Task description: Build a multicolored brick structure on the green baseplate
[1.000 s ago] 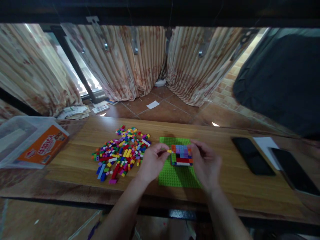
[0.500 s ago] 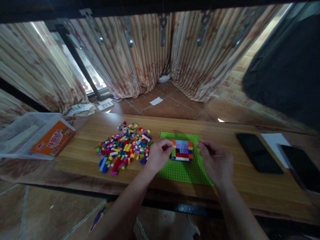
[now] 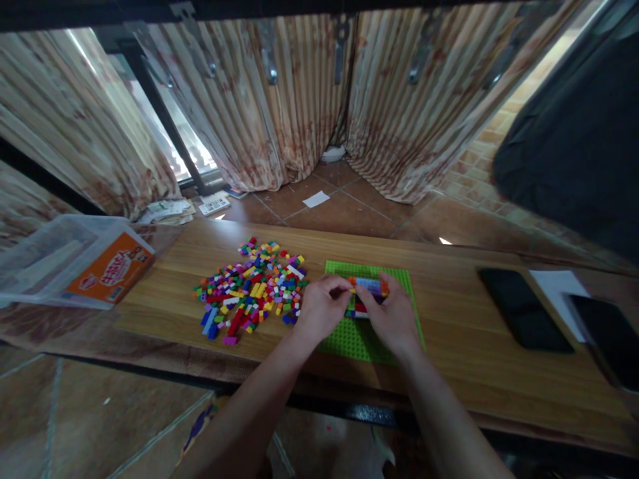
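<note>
A small block of coloured toy bricks [image 3: 368,285], with light blue, orange and red parts showing, sits on a green studded baseplate [image 3: 359,344]. At its left side my left hand [image 3: 323,307] is closed in a pinch, a tiny yellow brick [image 3: 353,291] at the fingertips. My right hand [image 3: 397,316] reaches over the block from the right. Its thumb lies across the top and its fingers rest at the far right edge, so the hand covers much of the block.
Left of the baseplate spreads a pile of loose toy bricks [image 3: 257,289]. A clear plastic box [image 3: 54,256] with an orange label stands at the table's left end. To the right lie a dark tablet-like slab [image 3: 524,309], white paper [image 3: 559,293] and another dark device [image 3: 606,336].
My right hand has moved left from beside the block onto it and closed around it. My left hand keeps its pinch at the block's left side. The view has shifted slightly.
</note>
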